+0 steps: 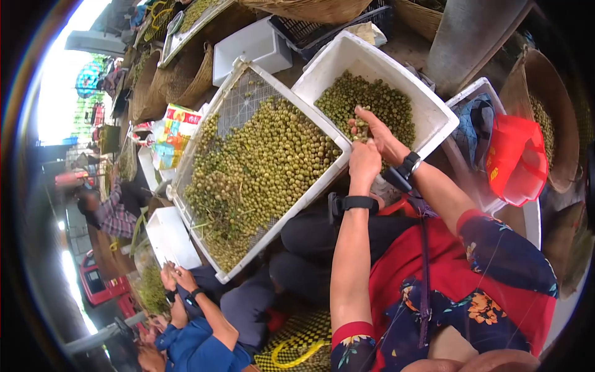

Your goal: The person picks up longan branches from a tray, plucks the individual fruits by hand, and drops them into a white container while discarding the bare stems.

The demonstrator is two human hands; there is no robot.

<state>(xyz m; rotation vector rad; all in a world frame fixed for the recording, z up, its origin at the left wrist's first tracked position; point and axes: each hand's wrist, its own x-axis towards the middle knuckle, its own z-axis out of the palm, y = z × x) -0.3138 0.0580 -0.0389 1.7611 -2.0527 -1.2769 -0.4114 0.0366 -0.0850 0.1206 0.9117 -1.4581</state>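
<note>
Green fruits sit as a small bunch pinched between your two hands, just above the near edge of a white foam box. Your left hand is closed narrowly around the bunch's lower end. Your right hand curls over it from the far side, fingers nipping at the top. The bunch's long axis runs away from you, from your left hand up to your right fingertips; which end carries the stem is too small to tell.

Low on your left, another person's hands work close together. To your right hangs a red bag. Beyond your hands the foam box holds a heap of loose green fruit. Just beside it on your left lies a mesh tray heaped with fruit and stems. Farther off stand woven baskets.
</note>
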